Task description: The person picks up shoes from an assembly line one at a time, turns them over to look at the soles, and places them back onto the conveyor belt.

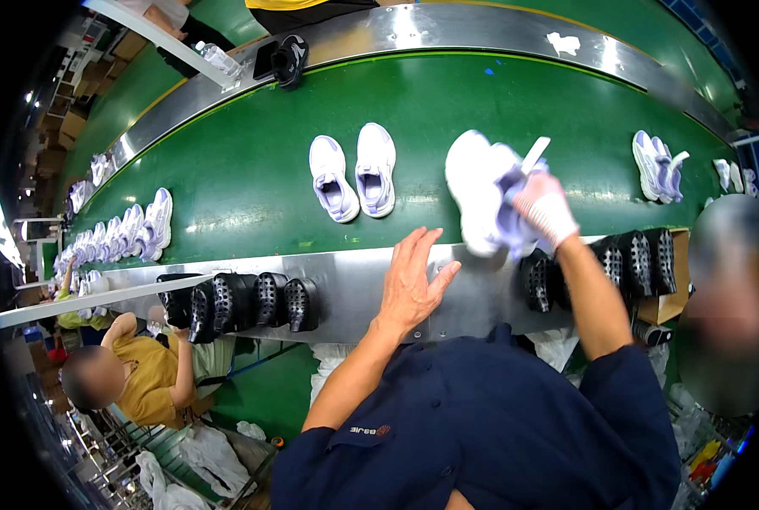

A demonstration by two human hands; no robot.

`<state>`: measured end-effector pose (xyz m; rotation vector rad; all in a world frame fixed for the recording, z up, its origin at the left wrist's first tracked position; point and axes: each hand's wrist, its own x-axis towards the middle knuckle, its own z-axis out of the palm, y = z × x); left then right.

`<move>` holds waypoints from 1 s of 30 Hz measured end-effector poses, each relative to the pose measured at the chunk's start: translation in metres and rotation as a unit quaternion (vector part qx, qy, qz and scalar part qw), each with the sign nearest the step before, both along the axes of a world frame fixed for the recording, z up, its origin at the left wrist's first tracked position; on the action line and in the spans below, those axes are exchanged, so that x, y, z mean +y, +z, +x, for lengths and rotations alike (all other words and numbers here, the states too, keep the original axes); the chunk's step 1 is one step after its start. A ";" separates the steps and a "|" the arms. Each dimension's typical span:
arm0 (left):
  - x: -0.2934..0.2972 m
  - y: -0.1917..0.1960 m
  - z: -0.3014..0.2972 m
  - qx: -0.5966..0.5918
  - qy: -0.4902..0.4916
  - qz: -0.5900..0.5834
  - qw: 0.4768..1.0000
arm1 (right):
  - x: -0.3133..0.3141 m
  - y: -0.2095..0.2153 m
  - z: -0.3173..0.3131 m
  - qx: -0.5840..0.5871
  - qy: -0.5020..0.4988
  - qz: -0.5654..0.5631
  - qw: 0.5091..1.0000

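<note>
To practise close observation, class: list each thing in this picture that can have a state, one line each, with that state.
Left hand: bare, open, fingers spread, at the metal rail.
Right hand: gloved, closed around a white shoe.
White shoe: lifted, tilted, held above the green belt.
Pair of shoes: resting side by side on the belt, openings up.
Black soles: standing on edge in a row.

White shoe pair (352,180) on green conveyor belt (243,170).
</note>
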<state>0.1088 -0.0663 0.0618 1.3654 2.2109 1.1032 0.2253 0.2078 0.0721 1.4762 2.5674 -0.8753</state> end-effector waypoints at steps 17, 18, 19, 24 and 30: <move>-0.109 -0.001 -0.017 0.125 0.025 0.086 0.988 | -0.231 -0.015 0.168 0.167 -0.253 0.151 0.941; -0.096 0.007 -0.010 0.107 0.000 0.111 0.988 | -0.223 -0.015 0.187 0.147 -0.273 0.199 0.930; -0.085 0.014 -0.002 0.091 -0.027 0.134 0.986 | -0.212 -0.017 0.205 0.128 -0.294 0.243 0.915; -0.051 0.019 0.034 -0.006 -0.170 0.162 0.972 | -0.167 -0.045 0.231 -0.018 -0.199 0.354 0.914; -0.046 0.012 0.046 -0.026 -0.204 0.134 0.969 | -0.165 -0.041 0.225 -0.020 -0.164 0.365 0.916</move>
